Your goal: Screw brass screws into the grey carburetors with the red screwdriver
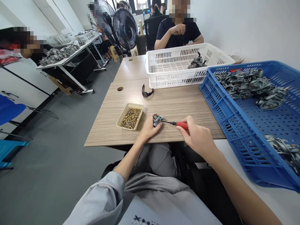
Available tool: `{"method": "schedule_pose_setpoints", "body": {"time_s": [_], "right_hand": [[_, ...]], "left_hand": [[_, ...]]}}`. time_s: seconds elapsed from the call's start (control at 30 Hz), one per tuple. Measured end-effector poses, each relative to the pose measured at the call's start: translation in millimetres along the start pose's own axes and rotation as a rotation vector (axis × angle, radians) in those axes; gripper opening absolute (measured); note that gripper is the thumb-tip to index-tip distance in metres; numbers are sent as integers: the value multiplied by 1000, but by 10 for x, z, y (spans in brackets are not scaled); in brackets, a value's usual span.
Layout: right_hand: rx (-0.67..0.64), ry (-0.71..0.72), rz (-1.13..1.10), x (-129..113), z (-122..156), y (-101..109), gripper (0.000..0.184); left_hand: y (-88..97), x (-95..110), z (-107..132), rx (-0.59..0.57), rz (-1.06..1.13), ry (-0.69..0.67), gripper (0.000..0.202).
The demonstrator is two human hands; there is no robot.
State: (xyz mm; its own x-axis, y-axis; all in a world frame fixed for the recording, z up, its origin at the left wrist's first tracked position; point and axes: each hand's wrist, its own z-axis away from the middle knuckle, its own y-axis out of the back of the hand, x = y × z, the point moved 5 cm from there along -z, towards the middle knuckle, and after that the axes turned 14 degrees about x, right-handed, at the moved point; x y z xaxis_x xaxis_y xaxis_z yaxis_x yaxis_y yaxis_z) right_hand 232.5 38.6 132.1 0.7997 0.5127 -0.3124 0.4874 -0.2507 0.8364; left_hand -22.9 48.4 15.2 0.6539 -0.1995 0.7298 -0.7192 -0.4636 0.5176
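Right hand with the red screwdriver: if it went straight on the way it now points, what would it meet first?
The small grey metal part that the left hand holds; the tip of the screwdriver in the right hand seems already at it, though depth is unclear.

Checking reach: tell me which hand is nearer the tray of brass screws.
Left. The left hand holds a small metal part just right of the tray; the right hand grips the red screwdriver farther right, beyond that part.
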Motion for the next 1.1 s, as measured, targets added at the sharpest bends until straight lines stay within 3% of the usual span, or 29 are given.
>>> {"method": "schedule_pose_setpoints", "body": {"time_s": [0.17, 0.4, 0.83, 0.93, 1.1], "right_hand": [[-50, 96, -265, 38, -24, 52, 18], [87, 71, -69, 52, -19, -38, 24], [151, -150, 88, -5, 33, -74, 32], [84, -139, 88, 27, -7, -104, 30], [-125, 38, 20, -27, -11, -298, 22]], "left_hand": [[2, -1, 3, 5, 5, -3, 52], [-3, -4, 2, 14, -2, -8, 51], [-3, 2, 2, 19, -7, -8, 51], [0, 24, 3, 18, -7, -14, 50], [-28, 47, 15, -18, -9, -29, 53]]}}
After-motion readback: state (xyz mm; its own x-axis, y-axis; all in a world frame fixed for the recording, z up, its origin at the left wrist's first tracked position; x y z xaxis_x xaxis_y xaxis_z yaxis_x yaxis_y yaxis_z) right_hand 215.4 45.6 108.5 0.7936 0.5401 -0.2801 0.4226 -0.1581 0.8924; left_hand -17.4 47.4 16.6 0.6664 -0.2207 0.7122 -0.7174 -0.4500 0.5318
